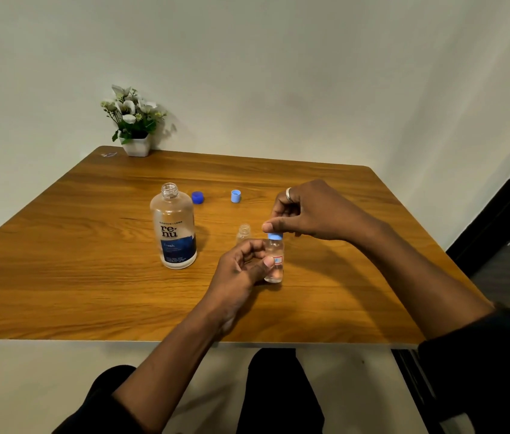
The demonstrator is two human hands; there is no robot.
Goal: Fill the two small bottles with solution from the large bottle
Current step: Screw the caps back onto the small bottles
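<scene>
A left hand curls its fingers round a small clear plastic bottle while the right hand pinches its light-blue round cap, near an uncapped large clear blue-labelled bottle.

The left hand is gripping a small bottle upright, right of the open large bottle, while the right hand fingers are pinching its light-blue cap. A second small bottle is standing uncapped between the two. A dark-blue cap and a spare cap are lying on the counter behind-right of the large bottle.
</scene>
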